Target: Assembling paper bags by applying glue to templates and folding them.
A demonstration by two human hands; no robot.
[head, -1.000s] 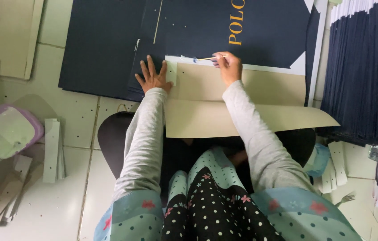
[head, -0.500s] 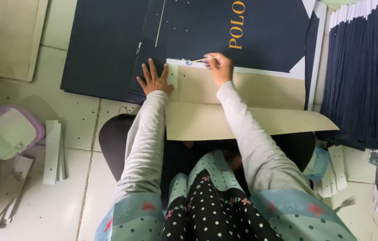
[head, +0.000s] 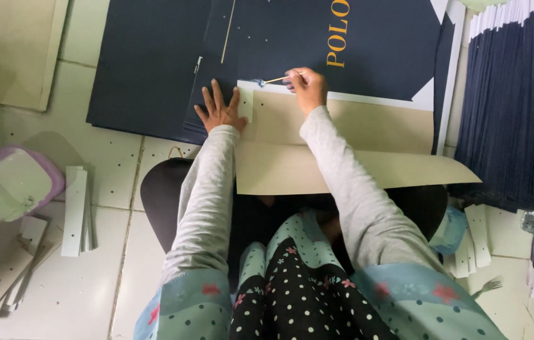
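head view: the left hand (head: 218, 112) lies flat, fingers spread, pinning the beige card (head: 342, 135) at centre frame; the right hand (head: 306, 87) pinches a thin brush (head: 271, 80) at its top edge. a slip could smear the dark sheet (head: 279, 38).

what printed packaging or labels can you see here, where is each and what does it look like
Flat box sheet: top centre on the floor, dark navy with gold lettering and white edges.
Stack of navy sheets: right side, standing on edge, white rims.
Tan card: under both hands, plain, unprinted.
White strips: left, on the tiles, plain.
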